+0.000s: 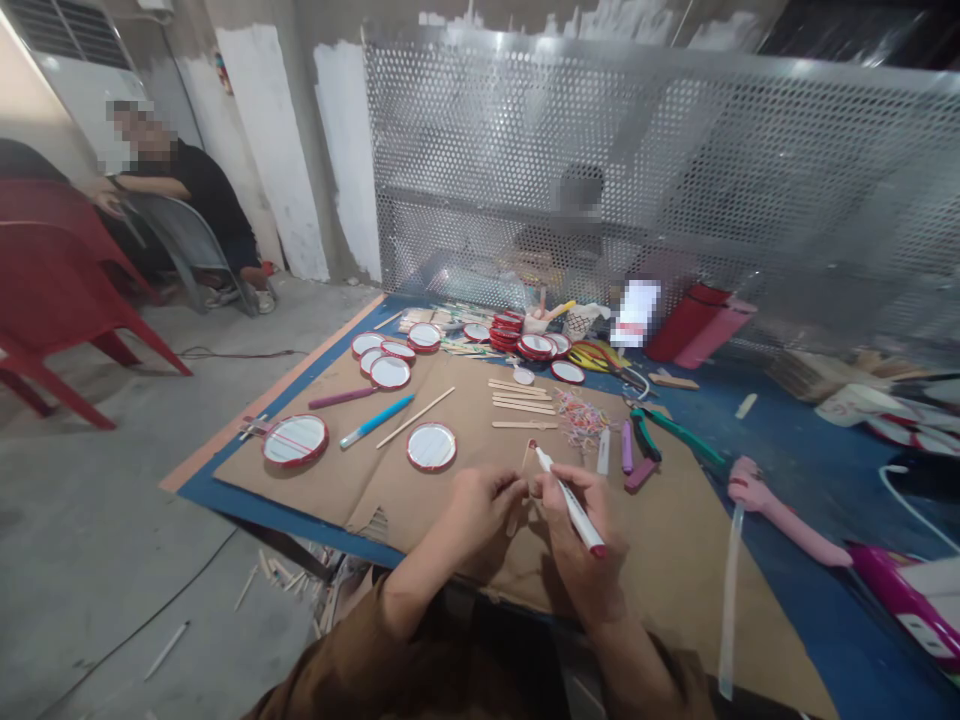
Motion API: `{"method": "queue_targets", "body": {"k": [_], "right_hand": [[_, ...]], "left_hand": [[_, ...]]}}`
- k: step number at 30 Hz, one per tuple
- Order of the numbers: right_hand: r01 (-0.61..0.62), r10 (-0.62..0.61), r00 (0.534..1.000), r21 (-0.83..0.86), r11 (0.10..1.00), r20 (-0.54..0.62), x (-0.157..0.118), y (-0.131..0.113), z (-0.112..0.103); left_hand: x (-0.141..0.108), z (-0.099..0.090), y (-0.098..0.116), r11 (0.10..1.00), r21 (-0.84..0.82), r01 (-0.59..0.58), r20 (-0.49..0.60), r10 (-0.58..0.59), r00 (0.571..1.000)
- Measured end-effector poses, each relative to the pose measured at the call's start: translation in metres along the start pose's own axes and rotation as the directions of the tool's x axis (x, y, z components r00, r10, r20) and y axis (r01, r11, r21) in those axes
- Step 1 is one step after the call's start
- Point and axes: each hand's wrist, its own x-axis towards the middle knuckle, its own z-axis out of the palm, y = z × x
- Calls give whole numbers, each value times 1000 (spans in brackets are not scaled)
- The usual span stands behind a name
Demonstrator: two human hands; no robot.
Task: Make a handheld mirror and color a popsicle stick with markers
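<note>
My left hand [480, 510] is closed with its fingertips pinched on a wooden craft stick [526, 460], which points up and away from me. A white marker [574, 503] with a red end is gripped in my right hand [589, 545]. Its tip meets the far end of the stick, where a small red mark shows. Left of my hands lies a round red-rimmed disc [431, 446] with a pale face. A larger disc [295, 440] with a stick handle and strings lies farther left. Several craft sticks [523, 402] are laid in a row beyond my hands.
Cardboard [450, 400] covers much of the blue table. Colored rubber bands [585, 418], green-handled pliers [645, 435] and a pink glue gun [780, 515] lie to the right. More red-rimmed discs [390, 372] are farther back, before a perforated metal screen [480, 150]. A person [202, 190] sits at left.
</note>
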Motion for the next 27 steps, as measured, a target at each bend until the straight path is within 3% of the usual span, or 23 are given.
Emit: {"method": "queue_targets", "body": {"k": [18,27], "right_hand": [[-63,63,998,21,998,2,-3,6,1],[12,-12,1000,1,1000,20,-1,5,0]], "left_hand": [[0,-1,1,1000,5,4,9,-4,1000],[0,-2,3,1000,7,0,15,0,1000]]}}
